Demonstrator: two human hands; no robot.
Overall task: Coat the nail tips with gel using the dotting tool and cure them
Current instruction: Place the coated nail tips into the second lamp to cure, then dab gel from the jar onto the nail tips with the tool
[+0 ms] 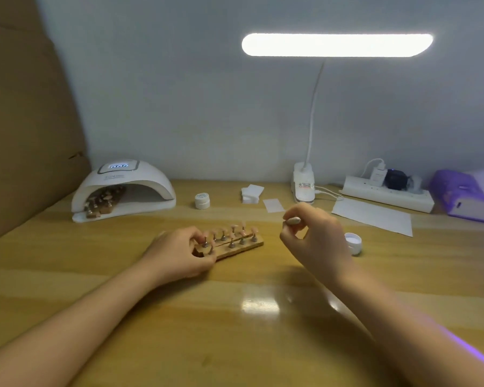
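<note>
Centrally, left hand (pixel 183 254) grips wooden holder (pixel 236 247); right hand (pixel 316 238) pinches oval nail tip (pixel 292 220).

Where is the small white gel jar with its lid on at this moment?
In the head view, the closed gel jar stands on the table left of centre, between the curing lamp and the stack of white wipes.

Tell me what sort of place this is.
Probably a home or small-studio nail-art desk, not a salon floor. A white nail curing lamp holds wooden stands, a wooden stand of nail tips sits under the left hand, and a small gel jar stands on the wooden table.
</note>
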